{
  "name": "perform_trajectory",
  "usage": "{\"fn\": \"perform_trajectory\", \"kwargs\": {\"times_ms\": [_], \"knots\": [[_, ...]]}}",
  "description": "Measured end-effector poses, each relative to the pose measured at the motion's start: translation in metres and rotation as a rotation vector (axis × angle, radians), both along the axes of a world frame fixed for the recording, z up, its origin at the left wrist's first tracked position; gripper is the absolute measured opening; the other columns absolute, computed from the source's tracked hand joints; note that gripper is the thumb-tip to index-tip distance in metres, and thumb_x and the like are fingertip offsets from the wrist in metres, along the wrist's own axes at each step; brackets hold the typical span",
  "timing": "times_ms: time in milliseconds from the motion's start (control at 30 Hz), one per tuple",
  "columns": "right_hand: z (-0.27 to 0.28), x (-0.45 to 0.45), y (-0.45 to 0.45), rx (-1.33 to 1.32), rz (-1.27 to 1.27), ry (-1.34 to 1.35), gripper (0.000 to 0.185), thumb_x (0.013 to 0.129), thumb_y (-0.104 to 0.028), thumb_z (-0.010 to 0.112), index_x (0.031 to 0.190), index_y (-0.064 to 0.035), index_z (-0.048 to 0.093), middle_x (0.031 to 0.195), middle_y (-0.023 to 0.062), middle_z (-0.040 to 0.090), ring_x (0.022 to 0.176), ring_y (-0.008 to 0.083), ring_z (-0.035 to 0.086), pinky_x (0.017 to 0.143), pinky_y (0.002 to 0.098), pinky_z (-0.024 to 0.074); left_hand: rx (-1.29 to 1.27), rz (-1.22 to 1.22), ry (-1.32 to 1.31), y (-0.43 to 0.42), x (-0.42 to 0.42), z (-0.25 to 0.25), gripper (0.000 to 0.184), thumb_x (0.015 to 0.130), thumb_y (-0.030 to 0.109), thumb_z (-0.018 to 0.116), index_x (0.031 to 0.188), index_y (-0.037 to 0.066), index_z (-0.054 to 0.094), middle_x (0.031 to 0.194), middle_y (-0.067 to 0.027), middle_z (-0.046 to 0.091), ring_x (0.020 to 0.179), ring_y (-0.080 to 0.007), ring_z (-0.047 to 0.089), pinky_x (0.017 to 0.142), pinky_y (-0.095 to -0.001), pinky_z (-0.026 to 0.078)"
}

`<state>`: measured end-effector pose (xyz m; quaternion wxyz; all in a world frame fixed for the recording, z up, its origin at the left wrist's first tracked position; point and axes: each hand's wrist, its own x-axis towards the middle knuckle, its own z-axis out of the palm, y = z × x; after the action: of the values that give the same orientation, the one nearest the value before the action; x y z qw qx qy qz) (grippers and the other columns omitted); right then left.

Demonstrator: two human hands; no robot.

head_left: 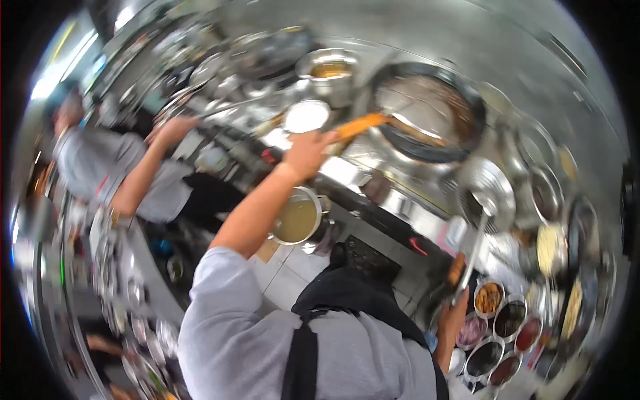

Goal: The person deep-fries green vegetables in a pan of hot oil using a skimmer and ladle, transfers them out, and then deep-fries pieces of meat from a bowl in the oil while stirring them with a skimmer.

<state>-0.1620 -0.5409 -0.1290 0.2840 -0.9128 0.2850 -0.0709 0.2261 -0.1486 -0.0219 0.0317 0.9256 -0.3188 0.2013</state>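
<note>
My left hand (310,152) is closed around the orange handle (362,125) of a dark wok (479,123). The wok sits on the stove, and brown liquid or food shows inside it, blurred. Low on the right, my right hand (453,325) is closed on the shaft of a long metal ladle (475,255). The ladle's bowl end lies over a perforated metal strainer (505,190), right of the wok. Whether it touches the strainer, I cannot tell. Close to my right hand stand several round containers, one with orange-brown pieces (489,298) and one with dark sauce (510,317).
A pot of cloudy yellowish liquid (297,220) stands below my left forearm. Behind it are a white bowl (307,116) and a metal pot (327,65). A co-worker (120,160) stands at the left, arm over the stove. Pans (581,230) line the right side.
</note>
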Motion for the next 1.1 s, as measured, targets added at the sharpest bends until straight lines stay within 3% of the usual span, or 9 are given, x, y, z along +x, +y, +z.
{"fn": "perform_trajectory", "kwargs": {"times_ms": [100,200,267,333,467,700,833,933,1100], "knots": [[0.004,0.005,-0.014,0.106,0.012,0.113,0.083,0.076,0.0,0.067,0.148,-0.0039,0.026,0.139,0.0244,0.043,0.127,0.0401,0.044,0.105,0.0426,0.0359,-0.227,-0.093,-0.061,-0.004,-0.046,0.014,0.064,0.062,0.014,0.074,0.123,0.012,0.056,0.128,-0.0165,0.053,0.119,-0.0346,0.05,0.095,-0.046,0.042],[-0.01,0.01,-0.065,-0.287,0.273,0.157,0.069,0.077,-0.003,0.067,0.139,0.0053,0.037,0.137,0.0274,0.043,0.126,0.0416,0.041,0.107,0.0432,0.0318,-0.267,-0.033,-0.081,-0.007,-0.122,0.009,0.055,0.075,0.029,0.072,0.123,0.008,0.056,0.128,-0.0213,0.051,0.12,-0.037,0.048,0.098,-0.0507,0.038],[0.029,0.032,-0.054,-0.335,0.118,-0.004,0.061,0.085,-0.021,0.067,0.135,0.0061,0.045,0.113,0.0217,0.06,0.094,0.0339,0.056,0.083,0.0406,0.0445,-0.399,-0.043,0.089,-0.001,-0.173,-0.015,0.052,0.081,0.029,0.069,0.126,0.008,0.054,0.132,-0.0228,0.049,0.12,-0.0379,0.049,0.098,-0.0505,0.039],[0.083,0.051,-0.022,-0.389,0.265,-0.406,0.06,0.09,-0.034,0.066,0.134,0.003,0.05,0.093,0.0233,0.068,0.069,0.0263,0.065,0.06,0.0348,0.0516,-0.439,0.051,0.375,0.006,-0.22,-0.076,0.053,0.085,0.031,0.065,0.129,0.005,0.051,0.132,-0.026,0.049,0.119,-0.0391,0.051,0.096,-0.0481,0.043],[0.079,0.096,0.054,0.456,0.336,-0.333,0.054,0.087,-0.011,0.064,0.135,0.0019,0.045,0.103,0.0144,0.061,0.086,0.0227,0.059,0.076,0.0349,0.0476,-0.075,-0.263,1.322,0.063,-0.304,-0.314,0.052,0.089,0.035,0.059,0.129,0.002,0.051,0.118,-0.0243,0.061,0.112,-0.0385,0.057,0.094,-0.0447,0.045],[-0.035,0.103,0.226,0.242,0.844,0.102,0.047,0.083,-0.014,0.066,0.127,-0.0028,0.055,0.088,0.0111,0.064,0.08,0.0221,0.063,0.075,0.0338,0.0501,-0.181,0.821,1.486,0.276,-0.444,-0.288,0.057,0.082,0.043,0.06,0.121,0.002,0.061,0.125,-0.0214,0.059,0.118,-0.0359,0.055,0.099,-0.0431,0.044],[-0.098,0.11,0.278,0.236,1.017,0.166,0.045,0.083,-0.018,0.066,0.123,-0.0015,0.057,0.095,0.0182,0.066,0.087,0.0321,0.064,0.08,0.0416,0.05,-0.121,1.011,1.289,0.352,-0.511,-0.286,0.03,0.082,0.033,0.057,0.09,0.007,0.07,0.104,-0.018,0.067,0.096,-0.0358,0.064,0.082,-0.0446,0.052],[-0.127,0.129,0.302,0.32,1.112,0.205,0.048,0.085,-0.025,0.065,0.125,-0.0012,0.056,0.107,0.0227,0.064,0.1,0.0379,0.062,0.086,0.0453,0.0485,0.253,0.622,1.29,0.373,-0.535,-0.288,0.026,0.081,0.025,0.054,0.094,0.009,0.071,0.099,-0.0146,0.067,0.09,-0.033,0.065,0.078,-0.044,0.053],[-0.162,0.23,0.345,0.263,0.927,0.162,0.047,0.084,-0.018,0.064,0.127,-0.0036,0.053,0.108,0.0205,0.065,0.101,0.0378,0.062,0.085,0.0419,0.0494,-0.148,0.74,1.236,0.307,-0.527,-0.315,0.035,0.083,0.026,0.055,0.107,0.006,0.069,0.107,-0.0203,0.067,0.092,-0.0343,0.067,0.078,-0.0429,0.054]]}}
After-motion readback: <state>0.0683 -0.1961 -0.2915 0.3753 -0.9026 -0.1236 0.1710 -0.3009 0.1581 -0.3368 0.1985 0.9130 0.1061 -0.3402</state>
